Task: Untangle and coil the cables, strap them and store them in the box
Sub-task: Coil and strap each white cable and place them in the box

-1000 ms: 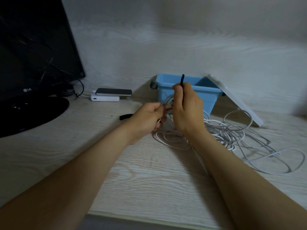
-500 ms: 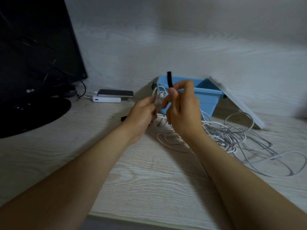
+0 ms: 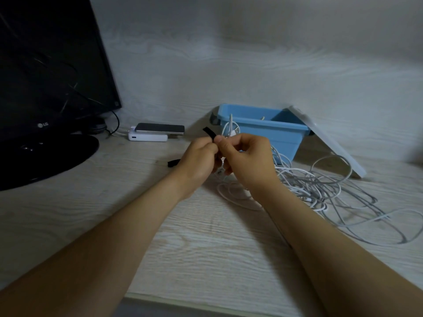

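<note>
The black strap (image 3: 209, 133) has tipped from upright to leftward; my right hand (image 3: 249, 161) pinches it, my left hand (image 3: 196, 161) grips the coil (image 3: 231, 129). Strapping looks underway.

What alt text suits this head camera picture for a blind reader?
A person's left hand and right hand hold a short black strap and white cable coil over a pale wooden desk. Behind: an open blue plastic box, tangled white cables beside it.

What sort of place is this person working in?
Likely a home or office desk: a black monitor on its stand, a phone lying on a white power bank, a pale wood-grain desktop.
</note>
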### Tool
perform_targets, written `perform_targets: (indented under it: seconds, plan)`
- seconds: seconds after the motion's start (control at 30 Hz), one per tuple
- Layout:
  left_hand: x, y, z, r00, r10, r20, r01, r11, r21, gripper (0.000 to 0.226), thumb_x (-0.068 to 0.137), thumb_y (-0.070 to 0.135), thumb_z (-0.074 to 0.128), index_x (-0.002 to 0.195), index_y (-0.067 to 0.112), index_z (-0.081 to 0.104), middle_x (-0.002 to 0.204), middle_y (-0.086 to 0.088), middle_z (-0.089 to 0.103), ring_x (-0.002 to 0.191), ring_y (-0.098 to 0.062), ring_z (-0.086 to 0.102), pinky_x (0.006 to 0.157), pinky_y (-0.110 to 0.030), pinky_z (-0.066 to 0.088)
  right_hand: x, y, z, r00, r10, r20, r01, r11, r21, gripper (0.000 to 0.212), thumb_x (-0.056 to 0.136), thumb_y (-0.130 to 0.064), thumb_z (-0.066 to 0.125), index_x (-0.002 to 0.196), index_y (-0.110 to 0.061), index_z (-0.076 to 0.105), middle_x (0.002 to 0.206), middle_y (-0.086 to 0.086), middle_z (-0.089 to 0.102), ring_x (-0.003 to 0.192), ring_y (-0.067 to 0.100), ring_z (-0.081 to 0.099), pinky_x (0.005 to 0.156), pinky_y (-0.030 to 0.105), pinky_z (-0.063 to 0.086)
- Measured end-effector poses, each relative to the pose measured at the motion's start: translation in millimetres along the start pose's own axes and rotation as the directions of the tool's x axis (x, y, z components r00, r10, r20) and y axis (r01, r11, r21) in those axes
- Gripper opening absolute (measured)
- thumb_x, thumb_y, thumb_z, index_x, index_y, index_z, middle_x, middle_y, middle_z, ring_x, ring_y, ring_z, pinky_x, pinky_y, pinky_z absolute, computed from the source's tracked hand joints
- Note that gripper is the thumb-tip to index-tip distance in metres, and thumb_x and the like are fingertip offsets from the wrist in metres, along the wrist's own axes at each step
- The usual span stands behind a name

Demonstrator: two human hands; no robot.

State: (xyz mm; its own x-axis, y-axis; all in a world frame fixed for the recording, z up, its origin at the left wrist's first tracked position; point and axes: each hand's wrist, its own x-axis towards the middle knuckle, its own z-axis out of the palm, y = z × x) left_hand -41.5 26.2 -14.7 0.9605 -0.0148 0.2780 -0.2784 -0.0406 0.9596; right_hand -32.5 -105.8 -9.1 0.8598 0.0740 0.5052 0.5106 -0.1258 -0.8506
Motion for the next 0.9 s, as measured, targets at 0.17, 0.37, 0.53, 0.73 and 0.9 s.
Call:
perform_targets:
  seconds: [0.17,0.37,0.53,0.73,0.9]
  plan:
    - [-3.8,4.6,-1.9,0.997,0.071,0.019,-0.070,0.997,-0.009,0.042,0.097,0.011,0.038,0.068,0.017,0.067,0.058,0.000,0.046,0.058,-0.014,0.040,0.055,-0.032,0.030,-3.9,-7.9,-2.1,0.997,0.082,0.012,-0.082,0.997,0.000,0.040,0.096,-0.030,0.077,0.073,0.002,0.074,0.063,0.017,0.072,0.052,0.037,0.065,0.056,0.048,0.060]
    - [-6.4,9.3,2.8,0.996,0.077,-0.049,-0.080,0.995,-0.057,0.049,0.106,0.018,0.039,0.072,0.023,0.073,0.054,0.009,0.053,0.053,-0.006,0.041,0.052,-0.025,0.032,-6.4,-7.8,-4.1,0.998,0.052,0.044,-0.044,0.986,-0.162,0.054,0.097,-0.042,0.073,0.051,-0.015,0.069,0.049,0.010,0.065,0.039,0.022,0.058,0.048,0.027,0.049]
    - [-3.1,13.4,-1.9,0.992,0.019,-0.121,-0.039,0.986,-0.165,0.038,0.110,0.016,0.038,0.114,0.001,0.074,0.086,0.000,0.076,0.056,0.003,0.059,0.053,-0.012,0.043,0.3,-3.6,-8.2,0.989,0.104,0.106,-0.092,0.989,-0.115,0.026,0.099,-0.020,0.074,0.082,0.000,0.075,0.068,0.018,0.073,0.060,0.040,0.073,0.062,0.053,0.064]
    - [1.8,2.9,-7.2,0.989,0.056,-0.133,-0.048,0.997,0.065,0.037,0.109,0.032,0.046,0.098,0.014,0.076,0.072,-0.005,0.054,0.069,-0.015,0.049,0.071,-0.035,0.039,0.1,-2.0,-12.9,0.972,0.220,0.081,-0.209,0.970,-0.127,0.006,0.101,-0.018,0.071,0.098,-0.014,0.074,0.070,0.016,0.075,0.059,0.035,0.075,0.053,0.045,0.064]
    - [-0.2,7.2,-5.5,0.992,0.065,-0.112,-0.058,0.996,0.064,0.041,0.114,0.021,0.038,0.115,0.001,0.073,0.058,0.015,0.059,0.059,0.002,0.055,0.064,-0.016,0.044,-0.5,-7.6,-14.9,0.958,0.268,0.103,-0.269,0.963,0.002,0.012,0.099,-0.017,0.073,0.095,-0.006,0.076,0.074,0.017,0.077,0.069,0.037,0.077,0.061,0.044,0.066]
